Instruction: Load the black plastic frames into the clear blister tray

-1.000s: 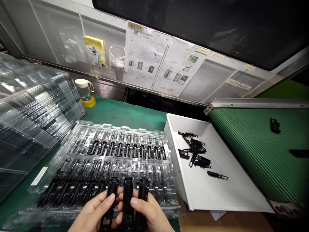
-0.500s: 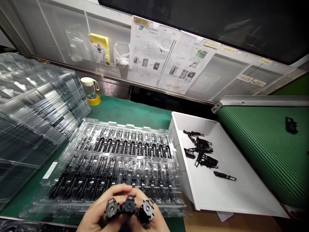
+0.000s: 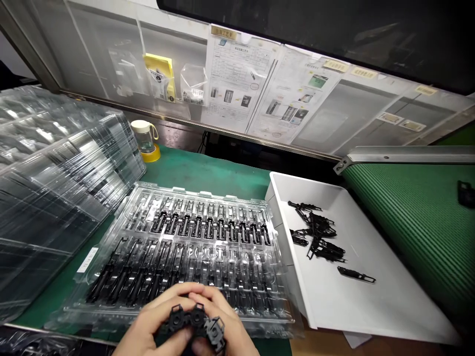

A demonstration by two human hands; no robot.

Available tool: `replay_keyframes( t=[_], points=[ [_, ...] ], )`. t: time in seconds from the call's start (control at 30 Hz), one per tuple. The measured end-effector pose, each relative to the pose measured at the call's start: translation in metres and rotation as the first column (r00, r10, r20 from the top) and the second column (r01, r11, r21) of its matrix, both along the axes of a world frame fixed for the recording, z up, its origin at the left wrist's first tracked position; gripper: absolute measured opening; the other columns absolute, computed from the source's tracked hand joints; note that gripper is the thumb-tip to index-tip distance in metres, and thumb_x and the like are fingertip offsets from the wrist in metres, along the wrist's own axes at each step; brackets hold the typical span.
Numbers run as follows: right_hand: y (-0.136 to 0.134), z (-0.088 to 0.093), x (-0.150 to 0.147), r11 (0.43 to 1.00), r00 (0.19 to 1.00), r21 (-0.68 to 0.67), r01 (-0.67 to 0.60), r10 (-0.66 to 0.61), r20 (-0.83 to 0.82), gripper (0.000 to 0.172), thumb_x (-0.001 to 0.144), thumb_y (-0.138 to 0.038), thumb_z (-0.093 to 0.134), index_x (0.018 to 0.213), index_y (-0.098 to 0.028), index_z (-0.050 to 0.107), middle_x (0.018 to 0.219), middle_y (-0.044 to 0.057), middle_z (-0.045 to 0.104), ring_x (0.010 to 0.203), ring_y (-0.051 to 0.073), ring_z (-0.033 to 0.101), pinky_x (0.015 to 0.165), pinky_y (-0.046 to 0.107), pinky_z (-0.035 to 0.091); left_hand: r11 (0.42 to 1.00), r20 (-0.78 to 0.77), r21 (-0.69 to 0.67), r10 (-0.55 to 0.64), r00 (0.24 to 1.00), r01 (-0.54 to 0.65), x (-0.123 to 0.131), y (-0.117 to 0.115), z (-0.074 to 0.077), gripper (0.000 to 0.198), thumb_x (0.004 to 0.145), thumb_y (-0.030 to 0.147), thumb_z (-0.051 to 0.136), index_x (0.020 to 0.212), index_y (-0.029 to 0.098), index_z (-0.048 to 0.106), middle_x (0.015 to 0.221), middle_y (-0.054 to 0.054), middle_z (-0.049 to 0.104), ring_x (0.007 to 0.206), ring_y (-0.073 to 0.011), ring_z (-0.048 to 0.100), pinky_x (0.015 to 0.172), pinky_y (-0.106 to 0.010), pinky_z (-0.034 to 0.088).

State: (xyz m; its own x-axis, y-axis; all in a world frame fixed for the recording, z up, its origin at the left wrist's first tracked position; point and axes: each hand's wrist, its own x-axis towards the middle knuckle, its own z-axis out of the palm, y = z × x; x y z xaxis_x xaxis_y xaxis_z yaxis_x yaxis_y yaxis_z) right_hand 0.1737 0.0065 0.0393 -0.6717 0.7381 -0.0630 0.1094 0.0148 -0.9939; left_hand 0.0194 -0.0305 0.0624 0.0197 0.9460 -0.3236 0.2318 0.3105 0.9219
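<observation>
Close to me, at the bottom middle, both hands meet around a small bunch of black plastic parts, their square ends pointing up at me. My left hand is closed on the left side of the bunch. On the right side, my right hand wraps round it, with the fingertips of both hands touching over the top. Just beyond lies a clear plastic tray with two rows of slots. Black parts of a similar look fill the far row and the left of the near row; the hands hide some of the near row.
Tall stacks of clear trays stand at left. A white bin at right holds several black parts. A green conveyor belt runs beyond it, carrying a black piece. A lidded cup stands behind the tray.
The held black parts have shifted and turned slightly within my hands, and the fingers have closed further over them. On the belt, the black piece has moved right. The view has shifted slightly left.
</observation>
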Motion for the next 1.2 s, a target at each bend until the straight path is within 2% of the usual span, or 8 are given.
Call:
replay_keyframes(
  t=[0.13,0.2,0.4,0.53,0.7,0.9,1.03,1.2],
  points=[
    [0.001,-0.016,0.009,0.98,0.977,0.111,0.165,-0.178,0.114,0.048,0.071,-0.05,0.039,0.111,-0.024,0.042,0.096,0.007,0.039,0.084,0.02,0.043,0.075,0.033,0.034,0.972,-0.351,0.107,-0.16,0.923,0.209,-0.058,0.021,-0.003,0.017,0.073,0.03,0.044,0.086,0.034,0.053,0.116,0.008,0.044,0.106,-0.0166,0.04,0.091,-0.029,0.032],
    [0.003,-0.022,0.013,0.977,0.967,0.087,0.193,-0.204,0.152,0.045,0.072,-0.054,0.034,0.103,-0.024,0.047,0.076,0.004,0.041,0.067,0.016,0.044,0.061,0.03,0.035,0.907,-0.646,0.21,-0.152,0.748,0.366,-0.094,0.038,-0.009,0.021,0.074,0.027,0.042,0.091,0.032,0.052,0.121,0.007,0.035,0.11,-0.0184,0.034,0.092,-0.033,0.03],
    [0.008,-0.031,0.011,0.971,0.966,0.104,0.213,-0.226,0.126,0.029,0.072,-0.043,0.045,0.088,-0.022,0.055,0.066,0.001,0.043,0.062,0.013,0.045,0.057,0.026,0.034,0.854,-0.782,0.227,-0.127,0.611,0.468,-0.166,0.095,-0.051,0.039,0.068,0.001,0.026,0.089,0.017,0.054,0.123,0.0,0.025,0.117,-0.022,0.016,0.097,-0.041,0.015],
    [0.015,-0.025,0.01,0.972,0.959,0.138,0.191,-0.215,0.185,0.019,0.069,-0.029,0.052,0.086,-0.023,0.055,0.076,0.002,0.046,0.068,0.014,0.048,0.061,0.026,0.038,0.813,-0.794,0.119,-0.266,0.547,0.57,-0.174,0.111,-0.076,0.033,0.069,0.004,0.037,0.096,0.016,0.051,0.128,-0.004,0.024,0.119,-0.0239,0.012,0.096,-0.045,0.019],
    [0.025,-0.022,0.008,0.953,0.958,0.273,0.131,-0.193,0.213,0.023,0.071,-0.014,0.046,0.092,-0.021,0.049,0.087,0.004,0.046,0.077,0.014,0.047,0.068,0.025,0.039,0.828,-0.795,0.027,-0.322,0.514,0.56,-0.181,0.11,-0.086,0.037,0.075,0.039,0.042,0.106,0.018,0.045,0.132,-0.006,0.019,0.118,-0.0265,0.013,0.094,-0.049,0.021],
    [0.037,-0.046,-0.02,0.759,0.896,0.637,-0.133,-0.183,0.405,0.029,0.069,-0.01,0.046,0.096,-0.02,0.048,0.092,0.005,0.048,0.083,0.016,0.041,0.068,0.026,0.04,0.85,-0.855,0.052,-0.234,0.463,0.525,-0.175,0.107,-0.089,0.041,0.076,0.045,0.037,0.105,0.017,0.044,0.13,-0.007,0.025,0.119,-0.0235,0.015,0.095,-0.049,0.01],
    [0.041,-0.065,-0.037,0.676,0.795,0.684,-0.274,-0.241,0.556,0.032,0.064,-0.003,0.045,0.094,-0.013,0.049,0.097,0.01,0.049,0.087,0.021,0.041,0.071,0.034,0.04,0.87,-0.886,0.069,-0.171,0.43,0.488,-0.172,0.104,-0.099,0.04,0.075,0.047,0.035,0.101,0.019,0.047,0.129,-0.006,0.026,0.119,-0.0223,0.013,0.095,-0.048,0.007],
    [0.031,-0.079,-0.031,0.631,0.819,0.72,-0.289,-0.227,0.527,0.035,0.065,-0.011,0.045,0.099,-0.009,0.046,0.106,0.012,0.048,0.104,0.026,0.032,0.087,0.049,0.024,0.88,-0.899,0.104,-0.115,0.422,0.463,-0.188,0.101,-0.115,0.038,0.077,0.044,0.031,0.109,0.024,0.038,0.13,-0.003,0.026,0.119,-0.0175,0.016,0.096,-0.042,0.011]
  ],
)
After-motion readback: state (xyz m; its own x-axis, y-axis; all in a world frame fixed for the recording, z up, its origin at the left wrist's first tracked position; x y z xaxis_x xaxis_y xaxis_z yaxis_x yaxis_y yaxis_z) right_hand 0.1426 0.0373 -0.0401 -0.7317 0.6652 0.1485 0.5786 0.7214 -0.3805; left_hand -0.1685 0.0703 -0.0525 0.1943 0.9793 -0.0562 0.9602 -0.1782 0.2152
